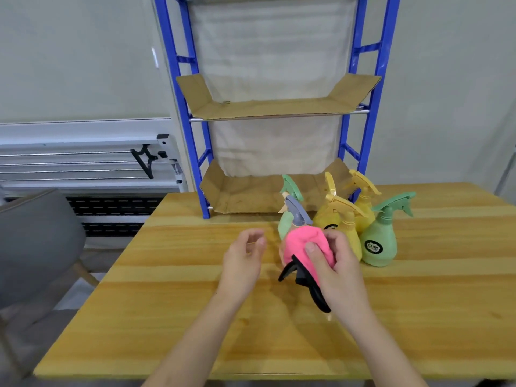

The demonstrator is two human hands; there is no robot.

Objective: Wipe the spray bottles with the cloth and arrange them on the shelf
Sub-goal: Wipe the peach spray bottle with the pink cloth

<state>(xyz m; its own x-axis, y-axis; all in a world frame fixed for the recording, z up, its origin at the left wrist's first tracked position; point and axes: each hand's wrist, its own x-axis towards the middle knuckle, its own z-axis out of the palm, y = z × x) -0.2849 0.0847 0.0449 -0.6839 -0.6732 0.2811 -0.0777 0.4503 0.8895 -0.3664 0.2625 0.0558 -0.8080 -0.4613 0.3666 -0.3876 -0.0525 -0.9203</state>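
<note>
Fingers (317,254) of the right hand (335,269) curl round a pink cloth (300,243) wrapped over a black-triggered bottle (303,273), held above the table (167,303). The left hand (243,259) hovers beside it, loosely curled, holding nothing. Green and yellow bottles (379,243) stand behind, before the blue shelf (192,141).

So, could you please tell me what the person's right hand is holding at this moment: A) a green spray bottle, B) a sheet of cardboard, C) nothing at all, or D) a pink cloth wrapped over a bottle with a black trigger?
D: the right hand grips the pink cloth around a bottle whose black trigger sticks out below, while the left hand is free beside it.
</note>
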